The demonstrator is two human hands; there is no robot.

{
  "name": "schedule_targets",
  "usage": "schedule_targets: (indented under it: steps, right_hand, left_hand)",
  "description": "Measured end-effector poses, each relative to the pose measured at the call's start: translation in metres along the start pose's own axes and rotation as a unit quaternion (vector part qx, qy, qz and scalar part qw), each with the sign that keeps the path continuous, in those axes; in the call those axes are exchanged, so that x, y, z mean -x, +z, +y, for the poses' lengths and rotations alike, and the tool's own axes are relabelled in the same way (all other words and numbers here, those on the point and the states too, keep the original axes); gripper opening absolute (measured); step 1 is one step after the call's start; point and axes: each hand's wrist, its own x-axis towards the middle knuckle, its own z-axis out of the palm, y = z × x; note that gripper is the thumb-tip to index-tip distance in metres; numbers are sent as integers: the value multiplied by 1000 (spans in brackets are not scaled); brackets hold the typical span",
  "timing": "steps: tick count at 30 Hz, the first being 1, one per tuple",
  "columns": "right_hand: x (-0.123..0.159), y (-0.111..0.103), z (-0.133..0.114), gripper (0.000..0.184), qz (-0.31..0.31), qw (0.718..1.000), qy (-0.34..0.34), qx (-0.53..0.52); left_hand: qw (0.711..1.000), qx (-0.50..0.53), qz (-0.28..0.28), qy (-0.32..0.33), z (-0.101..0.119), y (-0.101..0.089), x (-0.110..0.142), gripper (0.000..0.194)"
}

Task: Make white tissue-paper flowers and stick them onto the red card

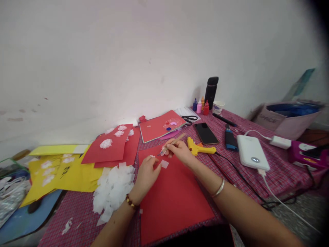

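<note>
A large red paper sheet [174, 199] lies in front of me. My right hand [178, 151] is closed on a slim wooden stick [179, 138], held like a pen, its tip pointing down and left; whether it is a pencil or a brush I cannot tell. My left hand [147, 175] rests on the sheet's left part, fingers bent, thumb apart. Between the hands are small white paper tufts [163, 151], partly hidden. A small pale paper square [165, 164] lies beside my left thumb. Left of the sheet is a heap of white paper pieces [113, 188].
Red cards with white tufts [108, 156] and yellow sheets [77, 175] lie left. Behind are a red board with paint blobs [156, 127] and scissors [189, 119]. To the right: yellow glue gun [200, 149], phone [206, 133], white power bank [252, 151], paint bottles [199, 107], black flask [211, 92].
</note>
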Motion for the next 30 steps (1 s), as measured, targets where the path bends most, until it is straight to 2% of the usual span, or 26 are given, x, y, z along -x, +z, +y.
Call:
schedule_targets:
  steps: [4, 8, 10, 13, 16, 19, 22, 24, 26, 28, 30]
  right_hand:
    - [-1, -2, -5, 17, 12, 1000, -11, -4]
    - [-2, -5, -9, 15, 13, 1000, -13, -12]
    - [-2, -7, -10, 13, 14, 1000, -15, -19]
    - [-3, -8, -14, 9, 17, 999, -18, -27]
    - [-2, -8, -18, 6, 25, 999, -15, -30]
    - [-3, -8, -20, 6, 30, 999, -13, -28]
    - [-3, -8, -19, 8, 31, 999, -11, -32]
    - [-2, -7, -17, 10, 25, 999, -12, -41]
    - [1, -4, -16, 13, 11, 999, -11, -51]
    - [4, 1, -16, 17, -5, 999, -9, -53]
    - [8, 6, -16, 19, -16, 999, -7, -43]
  left_hand:
    - [990, -114, -74, 38, 10, -1, -18, 14]
    - [981, -129, -139, 39, 11, 4, -35, 25]
    - [981, -114, -156, 26, 9, 8, -41, 21]
    - [980, -96, -173, 21, 6, 14, -45, 5]
    - [982, -91, -164, 30, 5, 17, -44, 10]
    - [991, -62, -121, 20, 4, 17, -35, 9]
    - [993, 87, -71, -29, 2, 9, -20, 10]
    - [962, 248, -72, -89, 2, 1, -7, 13]
    - [901, 399, -74, -155, 2, -7, 4, 18]
    - [845, 494, -45, -198, 2, -13, 12, 23]
    - [818, 535, 2, -211, 0, -14, 16, 24]
